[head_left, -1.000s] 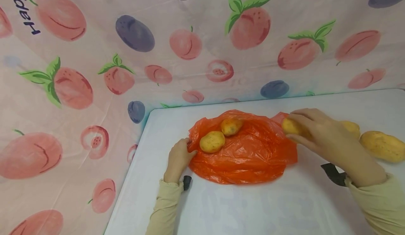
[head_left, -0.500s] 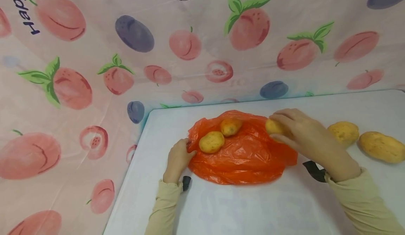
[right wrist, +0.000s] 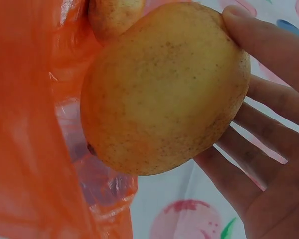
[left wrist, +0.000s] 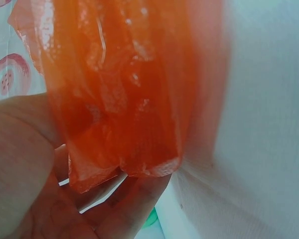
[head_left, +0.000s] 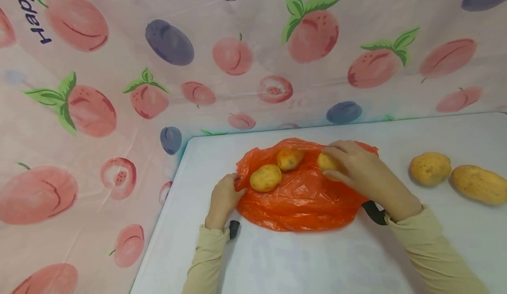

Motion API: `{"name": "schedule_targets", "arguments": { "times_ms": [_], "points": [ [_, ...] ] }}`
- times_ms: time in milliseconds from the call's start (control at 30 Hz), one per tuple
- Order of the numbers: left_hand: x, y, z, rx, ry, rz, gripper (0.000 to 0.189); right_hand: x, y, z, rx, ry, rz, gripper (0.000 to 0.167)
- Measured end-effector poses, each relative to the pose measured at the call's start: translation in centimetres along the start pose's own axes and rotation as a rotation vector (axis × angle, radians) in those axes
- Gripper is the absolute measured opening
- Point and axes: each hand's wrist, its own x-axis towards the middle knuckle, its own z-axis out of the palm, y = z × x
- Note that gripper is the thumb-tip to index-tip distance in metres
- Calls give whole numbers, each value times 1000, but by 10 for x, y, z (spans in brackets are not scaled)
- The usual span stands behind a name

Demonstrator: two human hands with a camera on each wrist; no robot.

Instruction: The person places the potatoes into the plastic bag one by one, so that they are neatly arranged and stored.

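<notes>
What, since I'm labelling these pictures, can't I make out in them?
Head view: much of the held potato, covered by the right hand.
Left wrist view: fingertips of the left hand, hidden behind the orange plastic.
Right wrist view: the top of another potato, cut off by the upper edge.

The word "Happy" (head_left: 32,20) runs up the far left of a fruit-patterned backdrop (head_left: 261,21) in dark letters turned on their side, its last letter cropped by the top edge of the head view. Pale marks (head_left: 293,256) on the white tabletop (head_left: 190,162) are too faint to read.
</notes>
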Motion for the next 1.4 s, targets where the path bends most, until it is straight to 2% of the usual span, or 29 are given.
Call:
{"name": "schedule_targets", "arguments": {
  "times_ms": [400,700,1133,1400],
  "points": [
    [0,1,0,-8,-8,-16,51,14,3,24,-21,-14,-6,47],
    [0,0,1,2,-2,-3,50,20,5,39,-17,-64,17,48],
    [0,0,-1,-7,-11,-4,51,25,11,55,15,-56,11,44],
    [0,0,0,2,-5,3,48,29,12,62,0,-75,55,47]
  ]
}}
